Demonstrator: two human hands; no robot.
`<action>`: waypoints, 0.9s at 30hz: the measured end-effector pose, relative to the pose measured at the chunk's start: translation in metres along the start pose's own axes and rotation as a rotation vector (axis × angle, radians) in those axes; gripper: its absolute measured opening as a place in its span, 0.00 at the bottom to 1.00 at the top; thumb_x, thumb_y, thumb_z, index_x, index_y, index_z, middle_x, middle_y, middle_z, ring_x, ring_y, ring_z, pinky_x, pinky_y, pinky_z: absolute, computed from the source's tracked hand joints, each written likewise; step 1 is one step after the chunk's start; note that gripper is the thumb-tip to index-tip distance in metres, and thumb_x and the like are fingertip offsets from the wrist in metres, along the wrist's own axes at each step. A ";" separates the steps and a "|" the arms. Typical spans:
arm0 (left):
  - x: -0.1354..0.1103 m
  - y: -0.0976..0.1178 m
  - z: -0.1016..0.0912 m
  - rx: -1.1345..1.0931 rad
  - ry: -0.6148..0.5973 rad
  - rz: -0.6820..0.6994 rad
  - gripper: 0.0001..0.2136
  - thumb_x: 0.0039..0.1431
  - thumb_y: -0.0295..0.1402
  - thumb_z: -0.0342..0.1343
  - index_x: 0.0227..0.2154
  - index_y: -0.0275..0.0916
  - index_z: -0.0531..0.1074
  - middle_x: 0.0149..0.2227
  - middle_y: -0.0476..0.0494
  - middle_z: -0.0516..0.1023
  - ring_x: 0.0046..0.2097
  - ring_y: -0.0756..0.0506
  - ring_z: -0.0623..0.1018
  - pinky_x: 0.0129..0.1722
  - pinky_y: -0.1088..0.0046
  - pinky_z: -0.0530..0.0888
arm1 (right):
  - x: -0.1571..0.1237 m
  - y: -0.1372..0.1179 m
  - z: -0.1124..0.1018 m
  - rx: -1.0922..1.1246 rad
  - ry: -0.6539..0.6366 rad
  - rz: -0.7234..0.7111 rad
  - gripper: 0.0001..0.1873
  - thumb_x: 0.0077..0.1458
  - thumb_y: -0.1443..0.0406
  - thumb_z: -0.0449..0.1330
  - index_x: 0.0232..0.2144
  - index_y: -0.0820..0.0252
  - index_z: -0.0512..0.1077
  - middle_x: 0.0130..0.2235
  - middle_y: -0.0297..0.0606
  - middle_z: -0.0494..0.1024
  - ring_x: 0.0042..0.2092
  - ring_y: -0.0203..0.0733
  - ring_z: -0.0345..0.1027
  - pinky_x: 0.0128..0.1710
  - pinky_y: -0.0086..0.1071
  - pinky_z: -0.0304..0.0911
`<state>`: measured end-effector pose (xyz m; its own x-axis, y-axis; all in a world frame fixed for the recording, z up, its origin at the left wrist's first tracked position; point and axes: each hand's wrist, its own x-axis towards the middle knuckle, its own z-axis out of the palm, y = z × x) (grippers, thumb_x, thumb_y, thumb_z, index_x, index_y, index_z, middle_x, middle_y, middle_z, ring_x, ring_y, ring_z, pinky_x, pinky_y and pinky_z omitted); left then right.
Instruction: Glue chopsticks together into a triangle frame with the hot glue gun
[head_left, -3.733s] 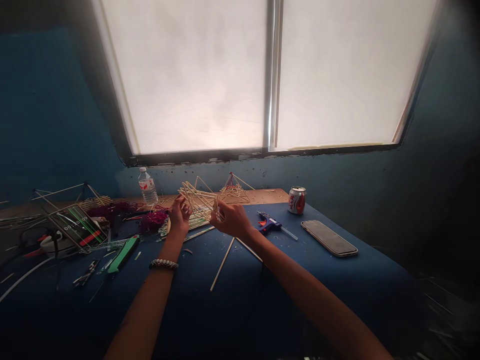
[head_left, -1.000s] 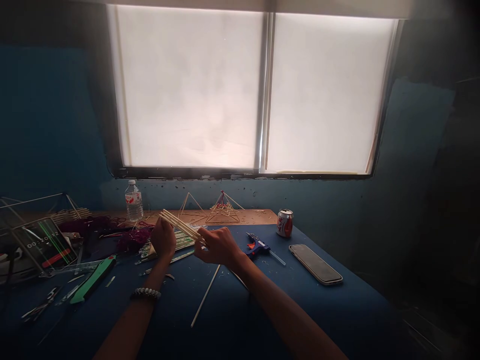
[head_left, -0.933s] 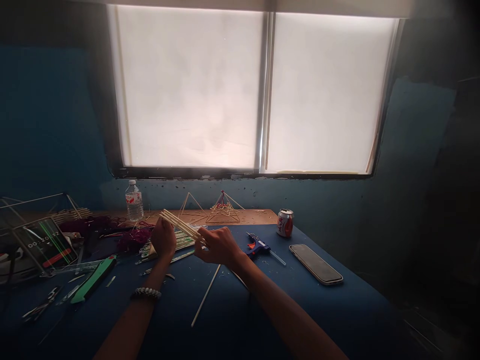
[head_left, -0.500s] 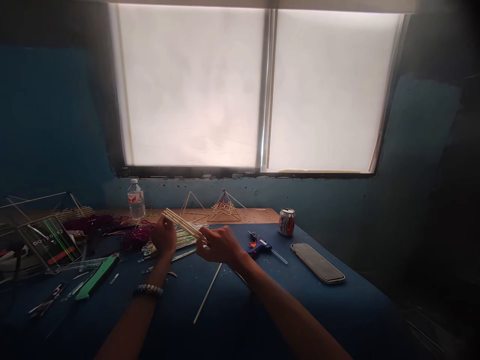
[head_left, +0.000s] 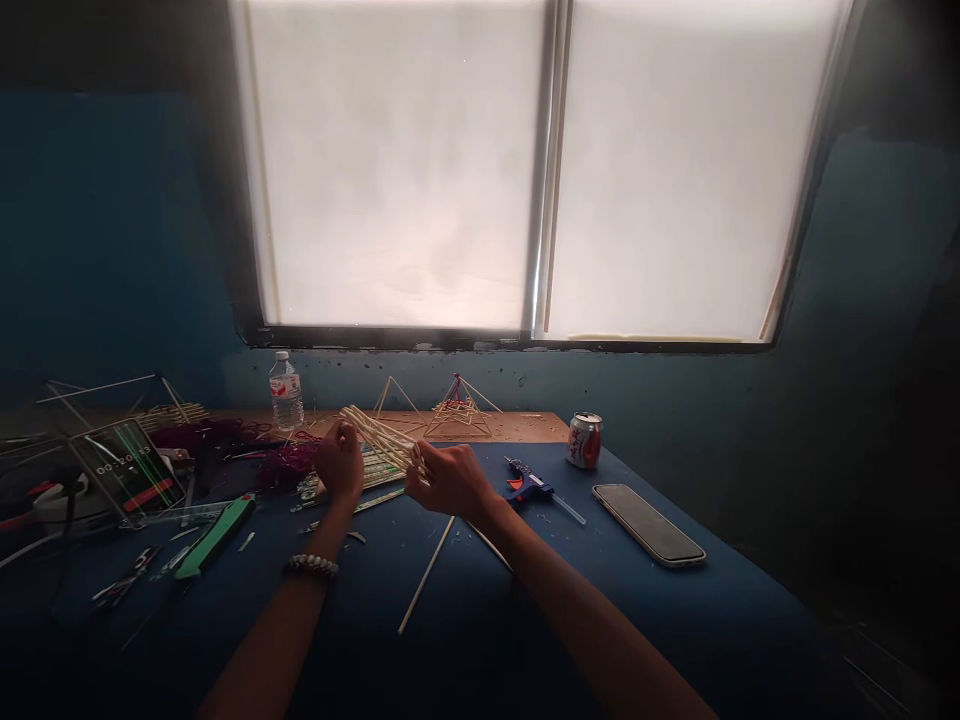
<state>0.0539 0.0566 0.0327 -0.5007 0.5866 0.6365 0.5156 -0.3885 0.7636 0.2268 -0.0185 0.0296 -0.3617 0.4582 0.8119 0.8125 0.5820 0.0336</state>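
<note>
A bundle of thin pale wooden sticks (head_left: 382,436) is held above the table between my two hands. My left hand (head_left: 339,462), with a beaded bracelet on its wrist, is closed at the far left end of the bundle. The near right end sits in the closed fingers of my right hand (head_left: 450,478). Beneath the hands lie more sticks in a clear wrapper (head_left: 382,474). One loose stick (head_left: 426,575) rests on the blue table just in front of my right hand, and another is partly hidden under my right forearm.
Right of my hands lie a blue glue gun (head_left: 531,482), a phone (head_left: 649,525) and a drink can (head_left: 585,440). To the left are a green utility knife (head_left: 216,537), a timer phone (head_left: 131,468) and purple yarn (head_left: 289,465). Stick pyramids (head_left: 459,408) and a water bottle (head_left: 286,395) stand behind.
The sticks in my hands have fanned apart and lie at differing angles, where before they were lined up evenly. The whole view has shifted slightly, with things appearing further right.
</note>
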 end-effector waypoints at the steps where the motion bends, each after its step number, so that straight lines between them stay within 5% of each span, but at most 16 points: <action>1: 0.000 0.000 0.000 -0.011 -0.003 -0.003 0.13 0.60 0.32 0.42 0.19 0.42 0.57 0.18 0.51 0.58 0.23 0.48 0.59 0.27 0.71 0.53 | 0.000 0.000 0.000 0.011 0.005 0.012 0.05 0.52 0.64 0.54 0.28 0.58 0.67 0.19 0.28 0.69 0.20 0.30 0.56 0.24 0.27 0.43; 10: 0.000 0.000 0.003 -0.097 -0.045 -0.044 0.12 0.61 0.32 0.39 0.22 0.42 0.60 0.23 0.48 0.66 0.26 0.48 0.65 0.28 0.71 0.59 | 0.002 0.003 0.001 0.071 0.063 0.055 0.08 0.55 0.63 0.52 0.26 0.59 0.66 0.19 0.29 0.68 0.20 0.29 0.57 0.24 0.26 0.45; 17: 0.001 -0.004 0.007 -0.186 -0.039 -0.086 0.11 0.59 0.39 0.44 0.35 0.40 0.69 0.27 0.49 0.71 0.27 0.48 0.70 0.29 0.72 0.63 | 0.002 0.003 0.001 0.015 0.072 0.065 0.06 0.55 0.64 0.53 0.29 0.59 0.69 0.19 0.28 0.67 0.20 0.30 0.57 0.24 0.27 0.44; 27: 0.001 -0.003 0.006 -0.191 -0.018 -0.078 0.14 0.57 0.44 0.47 0.33 0.41 0.70 0.30 0.47 0.75 0.29 0.47 0.72 0.31 0.72 0.65 | 0.003 0.001 -0.003 -0.061 0.022 0.035 0.07 0.54 0.64 0.53 0.30 0.59 0.70 0.20 0.30 0.71 0.20 0.31 0.58 0.24 0.28 0.42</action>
<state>0.0561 0.0628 0.0306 -0.5203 0.6322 0.5741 0.3339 -0.4682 0.8181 0.2277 -0.0188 0.0338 -0.3233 0.4625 0.8256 0.8511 0.5235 0.0400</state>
